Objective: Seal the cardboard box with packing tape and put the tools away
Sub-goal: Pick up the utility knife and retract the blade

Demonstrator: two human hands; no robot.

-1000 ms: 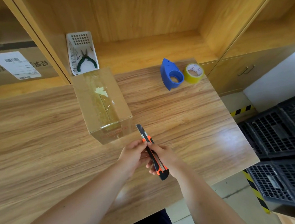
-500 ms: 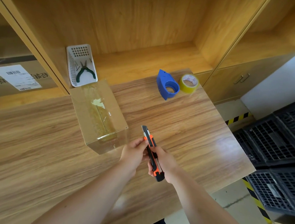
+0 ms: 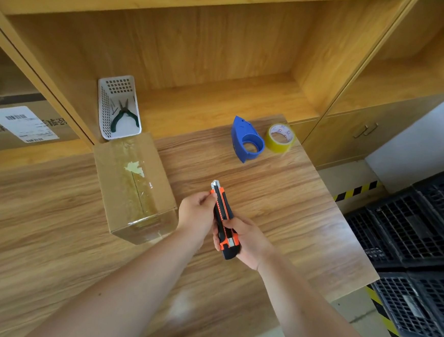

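Both hands are closed on one utility knife (image 3: 223, 219), held above the table (image 3: 305, 214). Nearest the body, the right hand (image 3: 244, 239) wraps the black-and-orange handle at its butt end, fingers curled round it. The left hand (image 3: 197, 214) pinches the upper end of the body between thumb and fingertips, close under the short silver blade tip that pokes out at the front. Whether the slider is being worked I cannot tell.

That exposed tip is the main hazard: the left fingertips sit right beside it, and a slip while pushing the blade in could nick them. Stowing the knife with the blade out would leave the same risk for the next reach.

Just left of the hands sits the cardboard box (image 3: 134, 188), flaps closed and clear tape running along its top seam and down the near face, so sealing looks done. Beyond the hands and slightly right lie the blue tape dispenser (image 3: 245, 141) and, touching or nearly touching it, the yellow tape roll (image 3: 280, 138). Farther left, past the box, a white basket (image 3: 118, 107) on the shelf holds green-handled pliers (image 3: 124, 115); it seems the likely home for the tools.
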